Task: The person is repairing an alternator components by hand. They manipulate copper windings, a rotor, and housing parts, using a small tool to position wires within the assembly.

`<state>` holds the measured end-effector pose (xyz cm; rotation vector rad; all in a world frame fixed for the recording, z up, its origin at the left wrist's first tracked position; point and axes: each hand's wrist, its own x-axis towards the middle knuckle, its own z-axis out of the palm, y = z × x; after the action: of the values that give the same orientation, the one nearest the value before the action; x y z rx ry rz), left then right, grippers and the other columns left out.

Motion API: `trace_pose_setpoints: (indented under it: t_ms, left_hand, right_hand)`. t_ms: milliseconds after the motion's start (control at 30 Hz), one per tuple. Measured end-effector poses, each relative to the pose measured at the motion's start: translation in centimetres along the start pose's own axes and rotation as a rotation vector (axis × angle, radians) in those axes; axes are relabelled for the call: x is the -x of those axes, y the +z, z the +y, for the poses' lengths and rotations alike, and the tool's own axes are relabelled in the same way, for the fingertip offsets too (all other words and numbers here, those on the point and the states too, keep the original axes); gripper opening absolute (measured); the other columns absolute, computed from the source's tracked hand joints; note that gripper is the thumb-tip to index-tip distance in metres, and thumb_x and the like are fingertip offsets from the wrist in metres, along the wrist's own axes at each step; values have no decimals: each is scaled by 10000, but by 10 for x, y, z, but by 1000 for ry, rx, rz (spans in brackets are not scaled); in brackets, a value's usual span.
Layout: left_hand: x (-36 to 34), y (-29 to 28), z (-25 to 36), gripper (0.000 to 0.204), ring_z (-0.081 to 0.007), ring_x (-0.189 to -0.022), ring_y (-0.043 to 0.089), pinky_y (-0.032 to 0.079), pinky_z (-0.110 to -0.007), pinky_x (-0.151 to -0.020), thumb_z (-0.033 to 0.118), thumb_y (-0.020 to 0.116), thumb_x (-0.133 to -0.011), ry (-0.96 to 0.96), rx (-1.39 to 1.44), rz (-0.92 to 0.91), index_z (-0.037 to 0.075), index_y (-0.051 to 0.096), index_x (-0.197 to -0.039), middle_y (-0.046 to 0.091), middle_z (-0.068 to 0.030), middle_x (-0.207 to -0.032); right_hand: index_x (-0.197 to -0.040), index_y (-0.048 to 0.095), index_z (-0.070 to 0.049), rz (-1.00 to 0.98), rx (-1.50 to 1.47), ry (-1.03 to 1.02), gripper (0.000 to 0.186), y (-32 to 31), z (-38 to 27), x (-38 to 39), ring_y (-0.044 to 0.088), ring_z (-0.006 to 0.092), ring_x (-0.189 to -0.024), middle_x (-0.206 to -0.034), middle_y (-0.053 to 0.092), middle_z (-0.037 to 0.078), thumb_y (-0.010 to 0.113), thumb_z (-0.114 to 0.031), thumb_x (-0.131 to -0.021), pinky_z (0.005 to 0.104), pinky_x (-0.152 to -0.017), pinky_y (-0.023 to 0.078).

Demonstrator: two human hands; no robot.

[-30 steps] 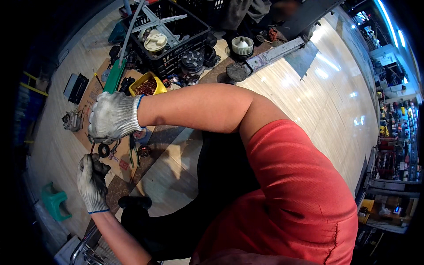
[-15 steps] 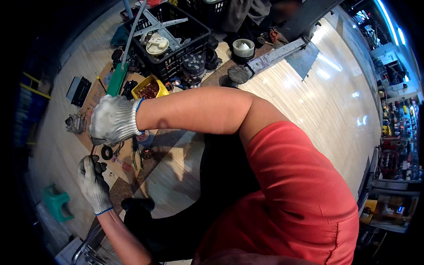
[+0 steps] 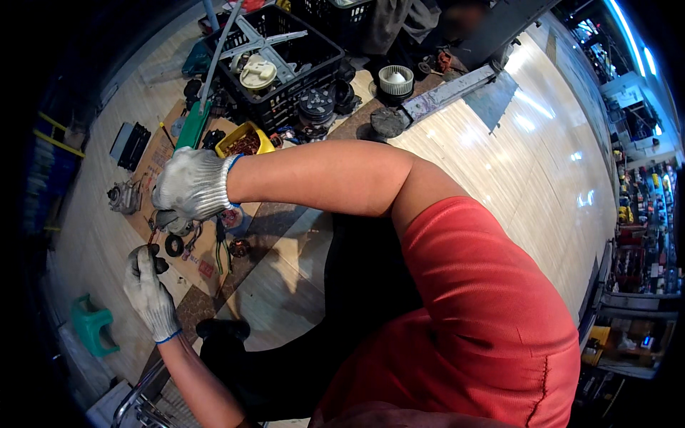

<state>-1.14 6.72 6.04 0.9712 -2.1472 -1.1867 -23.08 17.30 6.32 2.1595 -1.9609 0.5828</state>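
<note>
My left hand (image 3: 148,289), in a white knit glove with dark fingertips, is closed in a pinch on a thin reddish wire (image 3: 151,234). The wire runs up toward a grey rounded metal part (image 3: 175,223). Over that part curls my right hand (image 3: 191,184), also gloved, gripping it from above; its fingertips are hidden beneath. A dark ring (image 3: 173,246) lies just below the part, on a flat cardboard sheet (image 3: 196,269). Just beyond my right hand stands a green tool base (image 3: 190,128) with a long metal bar rising from it.
A yellow container (image 3: 264,141) of copper-coloured scraps sits behind my right forearm. Farther back, a black crate (image 3: 285,100) holds metal and plastic parts. A grey metal casting (image 3: 124,197) and a black box-shaped part (image 3: 130,146) lie left. A green stool (image 3: 94,324) stands at lower left.
My right hand has shifted slightly up and right, so more of the grey metal part shows. My left hand has moved slightly left and stays pinched.
</note>
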Motion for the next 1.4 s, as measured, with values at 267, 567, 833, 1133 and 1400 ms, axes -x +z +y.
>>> trace_pose_setpoints:
  t_ms: [267,567,833,1133,1400]
  left_hand:
    - [2,-1,2,340,-164,-731,569,463,-314,-694,272,551,-1008,105,-168,-8,-45,671,-1035,630,-84,-797]
    - [3,2,8,354,-186,-729,584,477,-332,-708,290,532,-1009,123,-285,47,-36,667,-1048,630,-115,-803]
    - [6,-21,-14,361,-226,-799,649,501,-344,-761,303,546,-985,501,-661,114,-26,682,-1047,689,-155,-877]
    - [8,-12,22,427,-180,-753,610,480,-330,-716,364,569,-975,162,-135,20,-44,681,-1036,681,-120,-828]
    - [-4,-3,10,380,-277,-849,688,510,-367,-771,350,593,-964,71,-266,-59,6,708,-1078,717,-185,-933]
  right_hand:
    - [-847,692,-130,-142,-27,129,146,-3,-3,-1,712,319,-770,-767,695,109,671,-221,-734,461,-644,539]
    - [-864,699,-131,-156,-74,99,171,-10,-2,1,706,322,-776,-779,692,122,672,-194,-708,449,-673,552]
    - [-1075,717,-105,-293,-310,171,299,-14,1,-3,690,276,-898,-980,702,130,746,-208,-797,376,-774,557]
    - [-1032,690,-51,97,-267,-59,373,-8,12,3,664,353,-826,-893,669,163,685,-399,-897,433,-727,541]
    - [-1021,691,-79,5,-124,-31,306,0,21,4,675,352,-843,-914,682,162,679,-340,-861,433,-740,549]
